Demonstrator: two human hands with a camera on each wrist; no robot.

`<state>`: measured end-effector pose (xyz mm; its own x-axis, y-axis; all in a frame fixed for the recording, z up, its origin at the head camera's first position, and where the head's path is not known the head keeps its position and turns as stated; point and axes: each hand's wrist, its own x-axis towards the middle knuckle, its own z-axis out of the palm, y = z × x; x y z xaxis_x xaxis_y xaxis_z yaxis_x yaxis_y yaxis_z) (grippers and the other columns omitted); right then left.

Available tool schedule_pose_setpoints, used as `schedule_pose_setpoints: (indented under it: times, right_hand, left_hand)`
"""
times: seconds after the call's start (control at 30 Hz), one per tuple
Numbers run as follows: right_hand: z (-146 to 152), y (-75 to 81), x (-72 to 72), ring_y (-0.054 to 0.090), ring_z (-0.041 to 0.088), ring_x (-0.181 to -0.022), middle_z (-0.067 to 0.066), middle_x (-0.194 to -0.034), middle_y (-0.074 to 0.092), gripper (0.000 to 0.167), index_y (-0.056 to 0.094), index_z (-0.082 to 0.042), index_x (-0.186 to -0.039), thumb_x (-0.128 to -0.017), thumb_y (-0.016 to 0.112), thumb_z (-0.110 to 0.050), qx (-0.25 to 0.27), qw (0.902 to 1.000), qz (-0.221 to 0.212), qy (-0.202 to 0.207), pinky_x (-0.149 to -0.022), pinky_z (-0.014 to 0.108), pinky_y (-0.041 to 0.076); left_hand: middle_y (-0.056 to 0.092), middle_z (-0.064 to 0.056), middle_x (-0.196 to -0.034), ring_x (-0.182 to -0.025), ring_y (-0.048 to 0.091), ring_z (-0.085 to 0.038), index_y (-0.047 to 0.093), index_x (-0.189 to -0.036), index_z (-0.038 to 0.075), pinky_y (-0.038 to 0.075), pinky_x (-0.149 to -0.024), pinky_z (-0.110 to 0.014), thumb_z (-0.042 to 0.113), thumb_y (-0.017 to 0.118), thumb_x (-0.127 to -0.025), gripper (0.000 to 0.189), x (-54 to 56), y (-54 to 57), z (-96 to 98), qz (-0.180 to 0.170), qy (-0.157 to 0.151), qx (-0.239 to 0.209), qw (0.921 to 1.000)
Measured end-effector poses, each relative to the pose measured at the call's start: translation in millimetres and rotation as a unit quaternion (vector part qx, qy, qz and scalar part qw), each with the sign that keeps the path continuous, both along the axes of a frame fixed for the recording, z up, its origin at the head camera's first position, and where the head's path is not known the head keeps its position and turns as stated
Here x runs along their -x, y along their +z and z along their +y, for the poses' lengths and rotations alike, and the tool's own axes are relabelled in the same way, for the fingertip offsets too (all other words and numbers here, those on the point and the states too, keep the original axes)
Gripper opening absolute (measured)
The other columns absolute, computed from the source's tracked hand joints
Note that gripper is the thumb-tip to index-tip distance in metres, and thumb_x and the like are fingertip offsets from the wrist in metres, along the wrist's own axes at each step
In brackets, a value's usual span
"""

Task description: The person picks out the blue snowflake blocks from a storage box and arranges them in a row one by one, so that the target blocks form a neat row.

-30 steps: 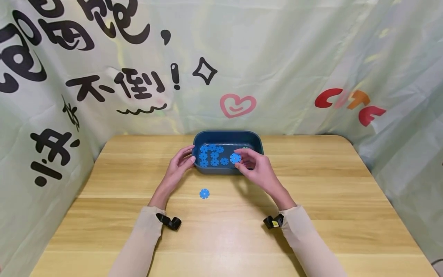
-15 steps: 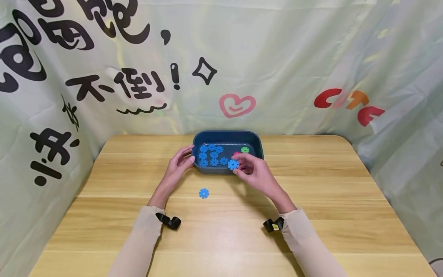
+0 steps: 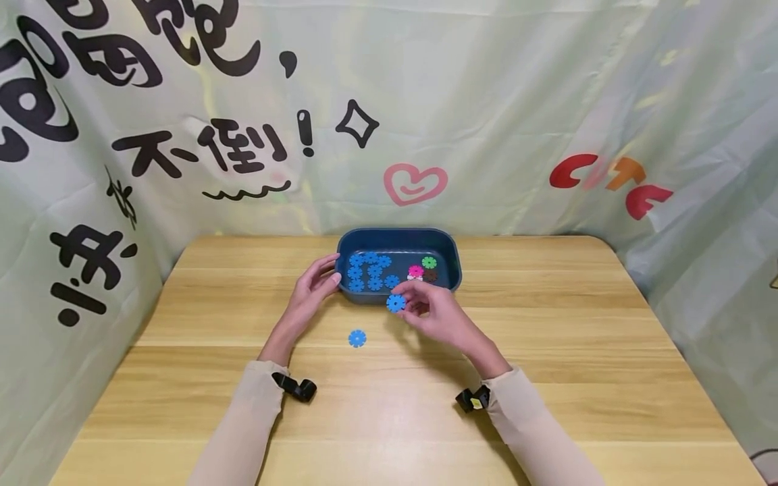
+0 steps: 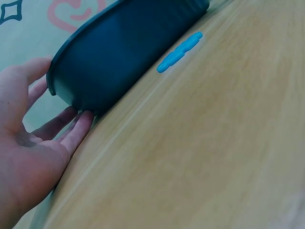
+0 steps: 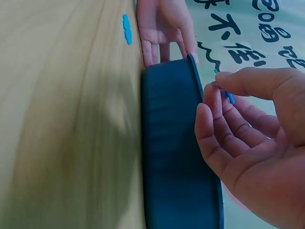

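A dark blue rectangular bin (image 3: 398, 236) stands at the back of the table. My left hand (image 3: 311, 290) touches its left end, and the left wrist view has those fingers (image 4: 80, 130) fairly straight against the wall (image 4: 109, 62). Between thumb and fingertips, my right hand (image 3: 446, 314) pinches a blue snowflake disc (image 3: 396, 303) just over the bin's front rim; in the right wrist view the disc (image 5: 230, 97) appears edge-on. Another blue snowflake disc (image 3: 357, 338) lies flat on the table in front of the bin.
Several blue discs (image 3: 374, 271) lie in the bin's left part. To the right inside are a green disc (image 3: 429, 262), a pink disc (image 3: 415, 271) and a brown disc (image 3: 430, 275). A printed curtain (image 3: 498, 121) hangs behind the wooden table (image 3: 577, 337).
My right hand has moved left and toward me with the blue disc, from above the bin to its front rim. That uncovers the green, pink and brown discs. My left hand stays put.
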<state>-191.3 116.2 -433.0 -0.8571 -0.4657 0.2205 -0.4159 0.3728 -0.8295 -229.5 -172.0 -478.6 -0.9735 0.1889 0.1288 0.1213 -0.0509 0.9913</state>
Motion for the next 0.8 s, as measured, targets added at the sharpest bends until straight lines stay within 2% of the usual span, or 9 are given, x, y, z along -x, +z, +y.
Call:
schedule_pose_setpoints:
  times: [0.17, 0.4, 0.6, 0.8]
  right_hand:
    - [-7, -3.3, -2.5, 0.064, 0.018, -0.084, 0.006, -0.095, 0.066, 0.031, 0.067, -0.004, -0.117, -0.088, 0.075, 0.004, -0.015, 0.9997, -0.006, 0.019, -0.075, 0.030, 0.060]
    - [-14, -8.3, -5.1, 0.064, 0.018, -0.083, 0.004, -0.094, 0.066, 0.030, 0.067, -0.004, -0.116, -0.088, 0.074, 0.005, -0.032, 0.9987, -0.026, 0.029, -0.076, 0.032, 0.060]
    - [-19, -13.8, -7.3, 0.060, 0.016, -0.083, 0.002, -0.092, 0.064, 0.028, 0.067, -0.003, -0.113, -0.087, 0.074, 0.006, -0.077, 0.9955, -0.049, 0.026, -0.074, 0.025, 0.057]
    - [-25, -21.0, -9.4, 0.058, 0.017, -0.081, 0.001, -0.089, 0.063, 0.026, 0.067, -0.002, -0.110, -0.087, 0.076, 0.004, -0.106, 0.9908, -0.080, 0.025, -0.071, 0.024, 0.056]
  left_hand:
    - [0.038, -0.026, -0.153, -0.139, 0.042, -0.044, 0.042, -0.152, 0.002, 0.052, -0.100, -0.033, 0.020, 0.061, -0.104, 0.055, 0.4, 0.3, -0.2, -0.003, 0.000, -0.001, 1.0000]
    - [0.038, -0.026, -0.153, -0.140, 0.040, -0.044, 0.042, -0.152, 0.001, 0.049, -0.104, -0.042, 0.019, 0.061, -0.104, 0.055, 2.0, 1.1, 0.0, -0.007, -0.007, -0.014, 0.9999]
    - [0.039, -0.025, -0.153, -0.139, 0.041, -0.044, 0.041, -0.152, 0.001, 0.051, -0.102, -0.038, 0.017, 0.061, -0.104, 0.055, 1.0, 0.7, -0.4, -0.009, -0.004, -0.009, 0.9999]
    - [0.039, -0.025, -0.153, -0.139, 0.041, -0.044, 0.041, -0.153, 0.001, 0.051, -0.103, -0.038, 0.018, 0.061, -0.104, 0.055, 0.9, 0.9, 0.1, -0.012, -0.004, -0.007, 0.9999]
